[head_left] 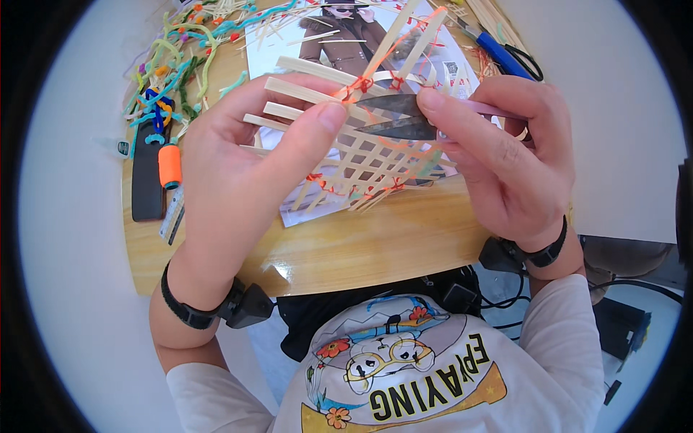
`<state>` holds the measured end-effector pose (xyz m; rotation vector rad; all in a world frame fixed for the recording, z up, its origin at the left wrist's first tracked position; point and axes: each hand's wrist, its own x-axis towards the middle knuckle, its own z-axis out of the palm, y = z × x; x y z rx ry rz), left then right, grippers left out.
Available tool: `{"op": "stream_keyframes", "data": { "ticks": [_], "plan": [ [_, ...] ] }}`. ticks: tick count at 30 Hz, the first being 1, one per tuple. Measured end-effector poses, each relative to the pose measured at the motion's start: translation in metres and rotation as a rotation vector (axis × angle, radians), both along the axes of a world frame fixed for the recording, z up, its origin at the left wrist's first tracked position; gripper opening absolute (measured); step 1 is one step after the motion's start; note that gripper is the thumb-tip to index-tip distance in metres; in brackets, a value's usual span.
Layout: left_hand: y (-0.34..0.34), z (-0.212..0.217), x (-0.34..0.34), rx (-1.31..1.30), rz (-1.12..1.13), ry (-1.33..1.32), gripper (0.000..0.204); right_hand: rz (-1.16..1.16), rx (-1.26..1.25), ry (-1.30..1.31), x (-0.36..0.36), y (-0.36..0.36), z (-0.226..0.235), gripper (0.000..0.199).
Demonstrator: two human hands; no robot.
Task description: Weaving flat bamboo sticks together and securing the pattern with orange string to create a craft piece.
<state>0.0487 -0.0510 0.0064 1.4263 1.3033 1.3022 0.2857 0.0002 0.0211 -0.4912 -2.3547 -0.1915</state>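
Pale, flat bamboo strips form a woven lattice (380, 160), raised over the table and tilted. My left hand (242, 155) grips it at its upper left edge, thumb in front and fingers behind; several strip ends stick out past the thumb. Orange thread (359, 85) is knotted around strip crossings beside the thumb tip, and more orange ties run along the lower edge. My right hand (509, 141) holds small dark-bladed snips (395, 130), with the two blades apart. Their tips point left, close to the knot by my left thumb; whether thread lies between them cannot be made out.
A poster sheet (292, 211) lies under the work on the wooden table (404, 242). On the left are colourful fuzzy stems (206, 61), an orange thread spool (170, 166), a dark long object (146, 189) and a ruler (173, 215). A blue-handled tool (499, 54) lies far right.
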Motion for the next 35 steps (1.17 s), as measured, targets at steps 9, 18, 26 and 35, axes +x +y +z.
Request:
{"op": "stream_keyframes", "data": {
  "ticks": [9,18,26,35],
  "plan": [
    [-0.0010,0.0001,0.0003,-0.013,0.003,-0.033,0.027,-0.006,0.004,-0.001,0.0003,-0.0001,-0.0007,0.040],
    [-0.0015,0.0012,0.0004,-0.018,0.005,-0.002,0.024,-0.005,-0.022,-0.006,-0.0002,-0.0001,-0.0013,0.041],
    [-0.0011,0.0021,-0.0007,-0.034,0.017,0.028,0.024,-0.003,-0.024,0.004,0.0000,0.0016,-0.0022,0.038],
    [-0.0006,-0.0004,0.0018,-0.005,0.020,-0.064,0.021,-0.014,-0.027,0.007,0.0001,0.0019,-0.0027,0.037]
  ]
}}
